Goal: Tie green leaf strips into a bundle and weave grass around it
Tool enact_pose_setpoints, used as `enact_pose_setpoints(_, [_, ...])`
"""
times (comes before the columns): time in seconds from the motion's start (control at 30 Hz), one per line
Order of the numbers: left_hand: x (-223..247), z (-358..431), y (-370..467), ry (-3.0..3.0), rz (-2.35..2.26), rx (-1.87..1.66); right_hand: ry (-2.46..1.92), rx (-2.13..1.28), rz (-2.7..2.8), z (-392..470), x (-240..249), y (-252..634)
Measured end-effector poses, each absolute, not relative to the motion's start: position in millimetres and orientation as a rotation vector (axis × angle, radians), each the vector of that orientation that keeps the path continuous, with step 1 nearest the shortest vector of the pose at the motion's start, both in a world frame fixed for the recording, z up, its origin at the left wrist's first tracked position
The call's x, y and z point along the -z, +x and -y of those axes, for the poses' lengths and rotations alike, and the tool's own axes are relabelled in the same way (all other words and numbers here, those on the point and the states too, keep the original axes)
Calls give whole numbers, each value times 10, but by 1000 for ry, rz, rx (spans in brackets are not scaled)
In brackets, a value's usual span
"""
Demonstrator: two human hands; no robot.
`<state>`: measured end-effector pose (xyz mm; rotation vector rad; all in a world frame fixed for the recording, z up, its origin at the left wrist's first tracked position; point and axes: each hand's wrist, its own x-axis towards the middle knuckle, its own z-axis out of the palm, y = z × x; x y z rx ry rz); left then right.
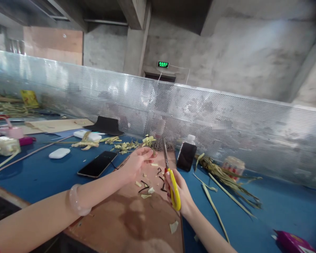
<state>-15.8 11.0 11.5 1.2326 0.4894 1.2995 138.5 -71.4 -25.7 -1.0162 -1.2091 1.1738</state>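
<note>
My right hand (180,193) is wrapped round a pair of scissors (174,191) with yellow and red handles. The metal blades point up and away from me. To their left, my left hand (139,163) reaches over the brown board, its fingertips drawn together. Whatever lies between those fingertips is too small to make out. Below both hands, the brown board (137,211) carries pale scraps (146,196) and several short dark strips (144,189). A pile of pale yellow-green pieces (149,140) sits just beyond the left hand, beside a grey-brown coiled bundle (162,144).
A black phone (98,164) and a white case (59,153) lie left on the blue table (42,175). Another phone (186,156) leans upright at right, near dried leaf strips (226,175) and a clear box (234,167). A perforated metal screen (200,105) runs along the back.
</note>
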Motion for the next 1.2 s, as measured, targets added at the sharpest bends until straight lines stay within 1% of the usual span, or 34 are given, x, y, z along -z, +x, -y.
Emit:
enact_pose_setpoints(0.2, [-85, -92, -145, 1220, -493, -1280, -893, -1212, 1026, 628, 108, 1557])
enact_pose_setpoints(0.27, [-64, -149, -151, 1285, -517, -1298, -973, -1152, 1059, 611, 35, 1668])
enact_pose_setpoints(0.33, [-68, -270, -196, 1456, -613, -1341, -1225, -925, 1161, 596, -6, 1780])
enact_pose_setpoints(0.37, [-83, -354, -240, 1618, -718, -1367, -1395, -741, 1235, 588, -9, 1830])
enact_pose_setpoints(0.43, [-133, -557, -373, 1759, -852, -1419, -1745, -328, 1383, 570, 10, 1909])
enact_pose_setpoints(0.47, [-164, -665, -460, 2063, -1082, -1429, -1893, -150, 1447, 562, 27, 1939])
enact_pose_setpoints(0.5, [-193, -769, -556, 2152, -1194, -1427, -2018, -16, 1498, 555, 45, 1964])
enact_pose_setpoints(0.57, [-237, -945, -758, 2246, -1351, -1376, -2189, 124, 1566, 546, 70, 2005])
enact_pose_setpoints(0.73, [-235, -1123, -1141, 2456, -1757, -1072, -2273, 188, 1698, 557, 61, 2079])
enact_pose_setpoints(0.9, [-230, -1113, -1273, 2582, -1980, -799, -2212, 238, 1752, 556, 65, 2114])
enact_pose_setpoints(1.2, [-327, -1036, -1311, 2652, -2135, -657, -2219, 243, 1753, 513, 117, 2185])
